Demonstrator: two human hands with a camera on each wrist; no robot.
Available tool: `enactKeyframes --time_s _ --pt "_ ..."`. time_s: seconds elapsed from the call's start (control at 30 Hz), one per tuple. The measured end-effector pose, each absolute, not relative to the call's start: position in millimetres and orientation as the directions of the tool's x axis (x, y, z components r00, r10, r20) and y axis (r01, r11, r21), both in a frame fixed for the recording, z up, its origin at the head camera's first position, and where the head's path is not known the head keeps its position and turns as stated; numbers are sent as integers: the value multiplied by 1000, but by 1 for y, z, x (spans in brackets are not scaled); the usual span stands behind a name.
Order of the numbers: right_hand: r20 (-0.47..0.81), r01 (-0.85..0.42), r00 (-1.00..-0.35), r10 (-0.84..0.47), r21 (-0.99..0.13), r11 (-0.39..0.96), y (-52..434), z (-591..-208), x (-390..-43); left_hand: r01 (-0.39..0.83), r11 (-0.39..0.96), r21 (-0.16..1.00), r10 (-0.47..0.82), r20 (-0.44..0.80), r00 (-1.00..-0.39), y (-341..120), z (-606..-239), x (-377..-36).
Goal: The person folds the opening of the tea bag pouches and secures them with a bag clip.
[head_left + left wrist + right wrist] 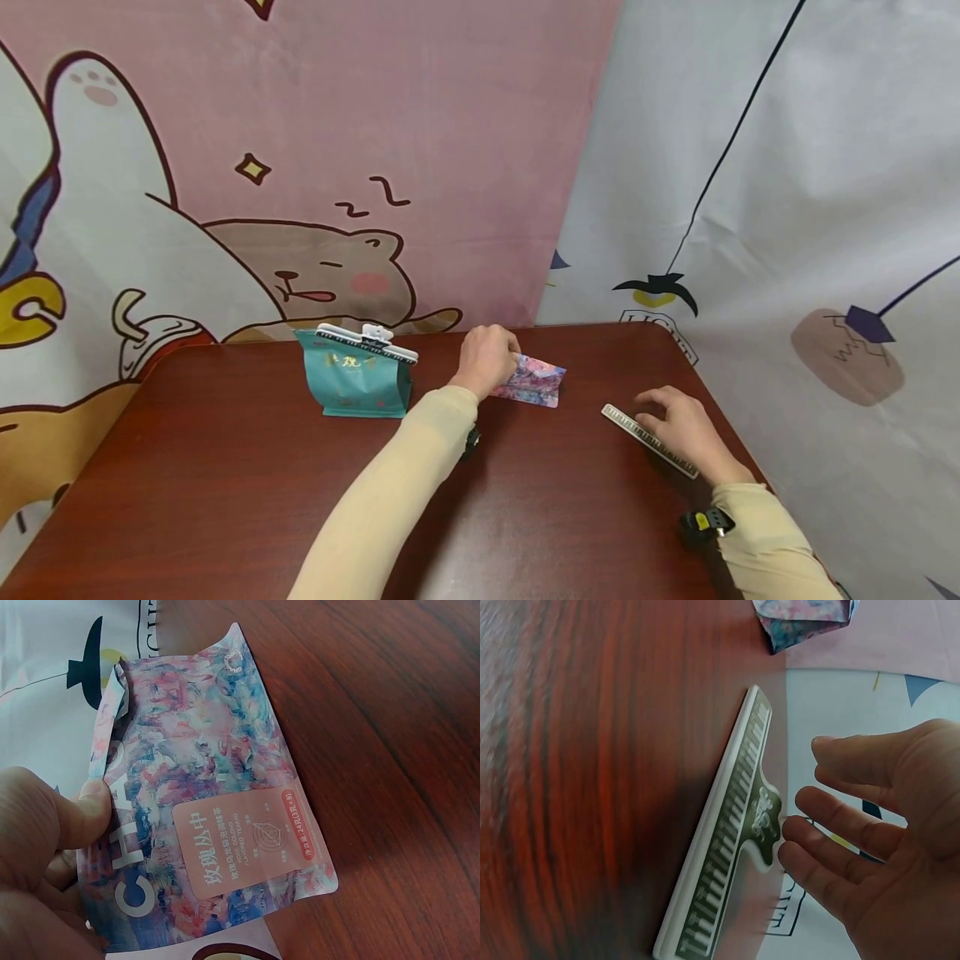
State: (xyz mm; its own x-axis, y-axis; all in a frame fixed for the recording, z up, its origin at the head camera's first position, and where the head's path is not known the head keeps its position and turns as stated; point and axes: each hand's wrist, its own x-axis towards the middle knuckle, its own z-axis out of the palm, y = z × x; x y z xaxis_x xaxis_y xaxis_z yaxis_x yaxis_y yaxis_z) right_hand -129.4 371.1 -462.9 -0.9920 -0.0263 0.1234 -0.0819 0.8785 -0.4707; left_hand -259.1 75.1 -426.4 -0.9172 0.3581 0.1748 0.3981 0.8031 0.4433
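Note:
My left hand (486, 357) pinches the folded top edge of a pink and blue tea bag pouch (538, 385). In the left wrist view the thumb presses on this fold, and a pink label shows on the front of the pouch (232, 844). Over at the right, my right hand (681, 427) hovers beside a long white bag clip (628, 423) with a piano-key pattern. Its fingers are loosely bent and hold nothing. In the right wrist view the fingertips (789, 855) come right up to the scalloped grip of the clip (731, 825).
A teal pouch (356, 387) stands upright at the back left of the brown table (247, 500). A second white piano-key clip (367, 342) lies across its top. Behind the table hangs a printed cloth (480, 167), which also runs along the right side.

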Motion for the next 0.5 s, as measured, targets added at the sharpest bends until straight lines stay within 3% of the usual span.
enactKeyframes --time_s 0.5 --pt "67 -32 -998 -3 -437 899 389 -472 -128 386 806 449 346 172 -922 76 -426 -257"
